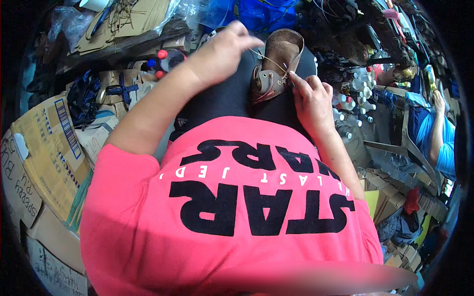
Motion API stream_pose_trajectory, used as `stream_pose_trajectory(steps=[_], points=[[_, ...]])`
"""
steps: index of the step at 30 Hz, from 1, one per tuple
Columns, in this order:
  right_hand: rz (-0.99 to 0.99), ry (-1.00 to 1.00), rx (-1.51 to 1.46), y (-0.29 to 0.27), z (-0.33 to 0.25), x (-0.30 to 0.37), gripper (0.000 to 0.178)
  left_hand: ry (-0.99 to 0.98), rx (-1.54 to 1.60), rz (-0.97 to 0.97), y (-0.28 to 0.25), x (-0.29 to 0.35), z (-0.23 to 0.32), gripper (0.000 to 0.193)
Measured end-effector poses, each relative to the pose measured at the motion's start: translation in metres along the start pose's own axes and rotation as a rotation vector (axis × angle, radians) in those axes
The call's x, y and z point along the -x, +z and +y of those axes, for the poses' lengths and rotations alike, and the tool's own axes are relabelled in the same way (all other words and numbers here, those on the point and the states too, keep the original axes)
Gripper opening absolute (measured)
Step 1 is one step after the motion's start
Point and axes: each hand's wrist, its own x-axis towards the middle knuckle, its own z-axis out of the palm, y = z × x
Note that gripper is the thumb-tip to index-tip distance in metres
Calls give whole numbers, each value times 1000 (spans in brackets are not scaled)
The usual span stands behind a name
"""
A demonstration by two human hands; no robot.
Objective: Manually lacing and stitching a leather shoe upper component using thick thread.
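A brown leather shoe upper rests on my lap between my dark-trousered legs, its opening toward me and eyelets on the side flap. Pale thread stretches from its stitched seam up to my left hand, which is raised to the left of it with fingers pinched on the thread. My right hand is at the shoe's right edge, index finger against the seam. Its fingers are closed around something thin and dark, mostly hidden, whose kind I cannot make out.
At the far left, cardboard sheets lie on a wooden surface with cords on top. Cardboard boxes stand at my left. Several small white bottles crowd the floor at right. Beyond a metal frame, another person in blue sits.
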Motion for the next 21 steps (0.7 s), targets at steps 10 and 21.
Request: stream_pose_trajectory(steps=[10, 21], points=[[-104, 128, -487, -4, 29, -13, 32, 70, -82, 135, 36, -9, 14, 9], [-31, -101, -119, -14, 26, -16, 29, -20, 20, 11, 38, -11, 7, 13]])
